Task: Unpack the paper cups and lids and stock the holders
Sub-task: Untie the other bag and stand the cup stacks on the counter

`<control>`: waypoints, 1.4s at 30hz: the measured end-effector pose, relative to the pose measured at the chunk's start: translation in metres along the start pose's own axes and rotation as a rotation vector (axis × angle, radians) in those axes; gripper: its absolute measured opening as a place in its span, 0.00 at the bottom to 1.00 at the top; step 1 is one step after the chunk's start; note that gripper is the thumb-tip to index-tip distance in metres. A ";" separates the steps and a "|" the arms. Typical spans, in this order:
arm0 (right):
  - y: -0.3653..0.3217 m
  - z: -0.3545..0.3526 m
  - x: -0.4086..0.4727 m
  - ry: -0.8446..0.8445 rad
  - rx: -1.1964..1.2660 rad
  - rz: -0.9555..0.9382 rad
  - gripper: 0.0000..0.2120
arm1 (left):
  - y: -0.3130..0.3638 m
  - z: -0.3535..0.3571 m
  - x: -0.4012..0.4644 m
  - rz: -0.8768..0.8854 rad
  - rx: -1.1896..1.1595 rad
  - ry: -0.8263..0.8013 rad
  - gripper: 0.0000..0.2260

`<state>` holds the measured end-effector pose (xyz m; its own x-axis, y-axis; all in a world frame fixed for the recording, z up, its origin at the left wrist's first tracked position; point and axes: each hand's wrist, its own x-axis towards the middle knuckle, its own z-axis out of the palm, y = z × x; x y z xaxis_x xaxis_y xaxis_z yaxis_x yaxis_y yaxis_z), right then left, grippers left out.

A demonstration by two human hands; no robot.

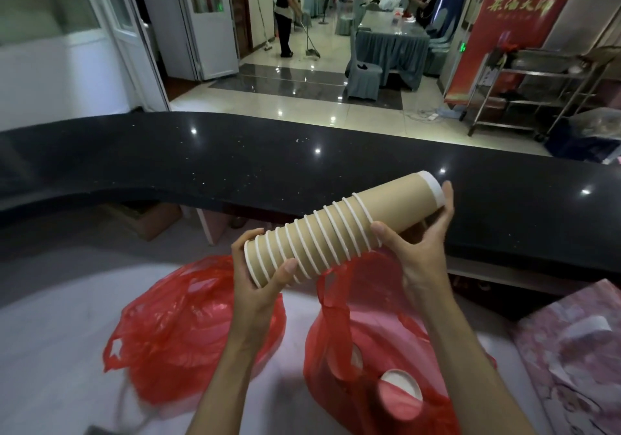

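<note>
A long nested stack of brown paper cups (339, 229) with white rims lies nearly level in the air above the counter, its bottom end pointing up and to the right. My left hand (260, 276) grips the open-mouth end of the stack. My right hand (420, 243) grips the far half, fingers reaching to the white base of the end cup. Below, a red plastic bag (379, 360) on the right holds more cups, one white mouth (401, 382) showing. A second red bag (188, 330) lies crumpled on the left.
A raised black stone bar top (268, 162) curves across just beyond my hands. The bags sit on a pale lower counter (50, 350). A pink patterned cloth (571, 350) lies at the right. Beyond, a person sweeps the tiled floor; a metal trolley (537, 75) stands far right.
</note>
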<state>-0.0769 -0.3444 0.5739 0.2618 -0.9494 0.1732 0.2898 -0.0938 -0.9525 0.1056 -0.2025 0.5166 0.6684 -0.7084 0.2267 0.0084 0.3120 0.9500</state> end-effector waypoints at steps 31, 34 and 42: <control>0.023 0.178 -0.374 -0.698 0.083 0.246 0.41 | 0.138 -0.270 -0.393 -0.142 0.276 0.690 0.45; 0.023 0.218 -0.421 -0.800 0.066 0.225 0.45 | 0.149 -0.308 -0.438 -0.185 0.259 0.817 0.38; 0.041 0.346 -0.560 -1.125 0.033 0.091 0.28 | 0.171 -0.446 -0.542 -0.250 0.012 1.091 0.37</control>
<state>0.1068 0.2872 0.5247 0.9589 -0.1413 0.2462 0.2467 -0.0143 -0.9690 0.0765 0.5170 0.4607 0.9433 0.1859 -0.2752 0.2310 0.2282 0.9458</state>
